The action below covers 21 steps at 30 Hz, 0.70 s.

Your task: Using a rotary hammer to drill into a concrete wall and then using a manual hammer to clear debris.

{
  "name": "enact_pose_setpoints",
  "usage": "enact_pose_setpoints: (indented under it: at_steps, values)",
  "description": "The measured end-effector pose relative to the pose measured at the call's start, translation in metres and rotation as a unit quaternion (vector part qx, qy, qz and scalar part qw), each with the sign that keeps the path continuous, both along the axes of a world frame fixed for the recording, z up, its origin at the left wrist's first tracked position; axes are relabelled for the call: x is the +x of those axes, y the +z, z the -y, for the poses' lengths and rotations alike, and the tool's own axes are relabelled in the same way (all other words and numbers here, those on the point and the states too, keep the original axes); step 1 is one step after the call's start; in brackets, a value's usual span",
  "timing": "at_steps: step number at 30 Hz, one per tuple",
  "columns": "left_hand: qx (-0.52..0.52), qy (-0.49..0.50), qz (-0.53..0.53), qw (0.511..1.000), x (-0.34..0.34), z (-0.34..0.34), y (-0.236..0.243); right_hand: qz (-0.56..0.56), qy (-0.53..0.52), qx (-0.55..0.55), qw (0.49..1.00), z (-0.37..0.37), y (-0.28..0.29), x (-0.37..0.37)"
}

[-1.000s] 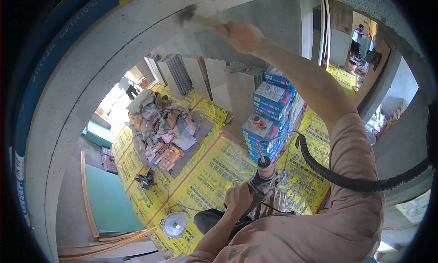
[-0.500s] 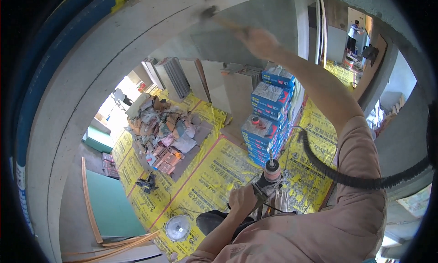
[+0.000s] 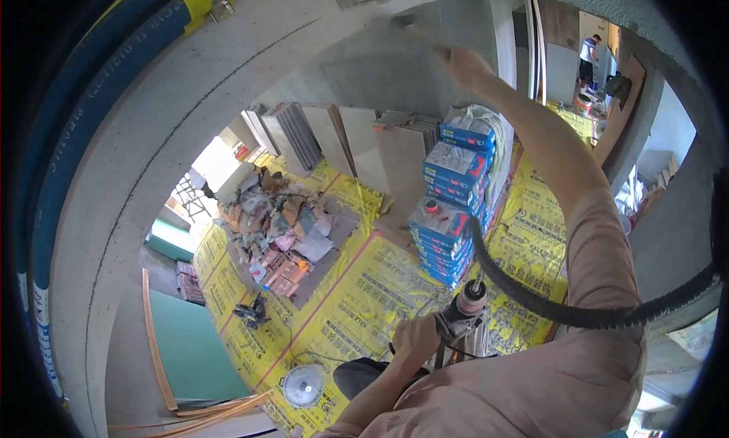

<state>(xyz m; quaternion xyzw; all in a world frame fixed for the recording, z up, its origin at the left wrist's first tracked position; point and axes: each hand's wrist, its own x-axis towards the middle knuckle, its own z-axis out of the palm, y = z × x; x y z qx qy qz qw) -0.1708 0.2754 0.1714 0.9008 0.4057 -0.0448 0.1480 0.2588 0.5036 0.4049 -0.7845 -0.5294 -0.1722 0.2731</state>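
My left hand is closed around a power drill, which is held low in front of me with its bit pointing up. Raised at arm's length, my right hand grips a wooden-handled tool with a dark head. Motion blurs that head, so its exact kind cannot be made out. The tool is close to the grey concrete wall and beam; whether it touches is unclear. A black corrugated hose curves in front of my right upper arm.
Blue boxes stand stacked below, near grey panels leaning on the wall. Yellow printed sheeting covers the floor, with a rubble heap and a fan. Blue pipes run at upper left. Another person stands far right.
My right hand and the wooden-handled tool have moved to the right. The black hose's free end has swung left. The view has shifted slightly, while my left hand keeps hold of the drill.
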Motion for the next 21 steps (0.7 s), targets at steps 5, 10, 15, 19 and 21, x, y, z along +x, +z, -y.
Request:
enact_pose_setpoints:
  at_steps: [5,10,15,19,21]
  values:
    - [-0.01,0.011,0.006,1.0,-0.004,-0.014,-0.005,0.113,0.189,0.05,0.974,0.082,0.018,-0.129]
    - [0.03,-0.023,0.005,0.999,0.005,-0.014,0.001,0.038,0.104,0.098,0.989,0.077,0.02,-0.063]
    - [0.022,0.013,0.008,1.0,0.001,-0.016,0.002,0.044,0.128,0.099,0.986,0.083,0.012,-0.123]
    - [0.022,0.009,0.007,1.0,-0.009,-0.012,0.002,0.094,0.149,0.045,0.983,0.085,0.032,-0.119]
    - [0.031,-0.002,0.022,0.999,-0.007,-0.006,-0.001,0.069,0.106,0.053,0.99,0.071,0.033,-0.079]
